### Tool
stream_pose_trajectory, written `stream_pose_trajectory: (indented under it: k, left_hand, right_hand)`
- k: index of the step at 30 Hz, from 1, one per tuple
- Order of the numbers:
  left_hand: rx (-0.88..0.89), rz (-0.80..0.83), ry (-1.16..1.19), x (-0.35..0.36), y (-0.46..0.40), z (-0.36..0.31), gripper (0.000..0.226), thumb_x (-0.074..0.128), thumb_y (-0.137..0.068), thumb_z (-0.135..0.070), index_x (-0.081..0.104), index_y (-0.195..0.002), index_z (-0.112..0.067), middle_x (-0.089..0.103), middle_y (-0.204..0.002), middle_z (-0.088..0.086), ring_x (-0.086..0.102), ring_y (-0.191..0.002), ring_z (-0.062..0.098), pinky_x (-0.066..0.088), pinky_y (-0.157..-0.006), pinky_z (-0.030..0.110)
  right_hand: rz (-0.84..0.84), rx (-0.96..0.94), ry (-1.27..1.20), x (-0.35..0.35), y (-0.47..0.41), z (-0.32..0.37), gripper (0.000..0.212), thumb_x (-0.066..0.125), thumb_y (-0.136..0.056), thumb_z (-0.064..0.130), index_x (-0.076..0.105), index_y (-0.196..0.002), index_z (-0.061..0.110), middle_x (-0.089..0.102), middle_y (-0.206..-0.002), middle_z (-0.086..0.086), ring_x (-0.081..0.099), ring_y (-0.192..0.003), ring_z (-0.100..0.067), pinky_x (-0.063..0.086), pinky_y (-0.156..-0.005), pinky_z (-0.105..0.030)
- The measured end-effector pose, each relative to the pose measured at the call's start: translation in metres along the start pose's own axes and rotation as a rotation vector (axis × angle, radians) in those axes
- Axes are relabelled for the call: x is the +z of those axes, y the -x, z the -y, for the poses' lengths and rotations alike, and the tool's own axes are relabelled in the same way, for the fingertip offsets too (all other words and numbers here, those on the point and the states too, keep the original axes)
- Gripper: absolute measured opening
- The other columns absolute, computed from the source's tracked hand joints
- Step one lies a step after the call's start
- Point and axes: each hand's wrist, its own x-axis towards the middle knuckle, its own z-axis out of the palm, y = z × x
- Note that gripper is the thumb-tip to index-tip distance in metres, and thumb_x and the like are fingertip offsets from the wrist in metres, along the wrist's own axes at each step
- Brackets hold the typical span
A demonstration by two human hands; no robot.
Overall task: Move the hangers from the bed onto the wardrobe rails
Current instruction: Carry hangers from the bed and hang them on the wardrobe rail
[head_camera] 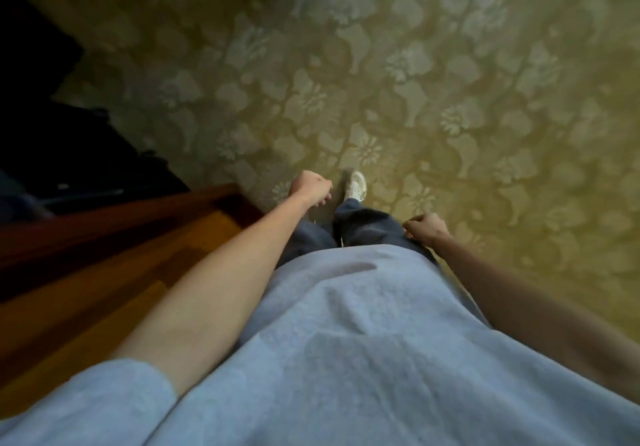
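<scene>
Both hands hang loosely curled and hold nothing, left hand (309,187) and right hand (425,229) apart at the thighs, probably because the person is walking over the patterned carpet (450,99) (no hangers, bed or wardrobe rails are in view).

The single head view looked steeply down the person's own front, wide-angled and bent at the edges. The shirt (346,359) filled the near bottom of the picture, closest to the lens. Beyond it hung the left hand (310,187) and right hand (425,229), with the carpet (450,82) far below and ahead of them. A wooden edge (104,238) ran left of the left hand.
</scene>
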Motion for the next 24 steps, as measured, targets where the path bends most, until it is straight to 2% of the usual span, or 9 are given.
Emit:
stream_pose_trajectory:
  k: [2,5,8,14,17,20,24]
  left_hand:
    - [0.026,0.008,-0.047,0.0,-0.009,-0.039,0.019,0.062,-0.092,-0.016,0.072,-0.077,-0.012,0.071,-0.068,0.003,0.054,-0.047,0.011,0.039,-0.042,0.019]
    - [0.039,-0.029,-0.112,-0.008,-0.02,-0.075,0.022,0.061,-0.092,-0.016,0.069,-0.072,-0.014,0.069,-0.066,0.002,0.055,-0.049,0.012,0.041,-0.043,0.02]
    - [0.007,-0.082,-0.133,-0.022,-0.032,-0.088,0.026,0.059,-0.094,-0.015,0.067,-0.069,-0.012,0.071,-0.071,0.006,0.057,-0.051,0.014,0.043,-0.046,0.021]
    - [-0.192,-0.166,-0.029,-0.068,-0.065,-0.092,0.027,0.055,-0.094,-0.016,0.07,-0.074,-0.004,0.072,-0.073,0.007,0.057,-0.052,0.015,0.044,-0.048,0.024]
    - [-0.243,-0.184,0.02,-0.093,-0.089,-0.107,0.027,0.055,-0.094,-0.016,0.07,-0.075,-0.005,0.071,-0.072,0.006,0.058,-0.055,0.016,0.046,-0.052,0.024]
    - [-0.27,-0.17,0.047,-0.12,-0.122,-0.137,0.028,0.055,-0.095,-0.017,0.067,-0.072,-0.006,0.069,-0.067,0.005,0.057,-0.052,0.015,0.043,-0.048,0.023]
    - [-0.292,-0.148,0.063,-0.165,-0.169,-0.214,0.029,0.057,-0.096,-0.017,0.068,-0.073,-0.002,0.063,-0.06,0.006,0.053,-0.043,0.015,0.038,-0.037,0.019]
  right_hand:
    - [0.001,0.017,-0.056,-0.016,-0.007,-0.005,0.023,0.057,-0.089,0.014,0.077,-0.096,0.004,0.072,-0.092,-0.014,0.066,-0.087,-0.028,0.05,-0.074,-0.031]
    - [-0.015,0.0,-0.114,-0.04,-0.024,0.004,0.026,0.057,-0.09,0.014,0.077,-0.098,0.001,0.075,-0.096,-0.016,0.069,-0.092,-0.031,0.056,-0.083,-0.037]
    - [-0.019,-0.019,-0.216,-0.069,-0.043,0.034,0.025,0.056,-0.092,0.014,0.076,-0.095,-0.001,0.076,-0.092,-0.017,0.069,-0.079,-0.028,0.06,-0.082,-0.04]
    - [-0.028,-0.172,-0.353,-0.136,-0.077,0.149,0.024,0.057,-0.098,0.018,0.071,-0.107,0.0,0.074,-0.096,-0.014,0.066,-0.079,-0.021,0.06,-0.078,-0.038]
    - [-0.032,-0.252,-0.362,-0.171,-0.095,0.217,0.022,0.056,-0.098,0.018,0.072,-0.104,0.004,0.074,-0.092,-0.012,0.066,-0.075,-0.019,0.06,-0.075,-0.037]
    - [-0.04,-0.281,-0.333,-0.208,-0.124,0.276,0.023,0.058,-0.095,0.02,0.074,-0.095,0.004,0.075,-0.089,-0.015,0.067,-0.072,-0.021,0.06,-0.074,-0.039]
    - [-0.054,-0.238,-0.27,-0.268,-0.161,0.34,0.025,0.059,-0.094,0.022,0.076,-0.094,0.003,0.076,-0.09,-0.016,0.069,-0.073,-0.023,0.061,-0.073,-0.038]
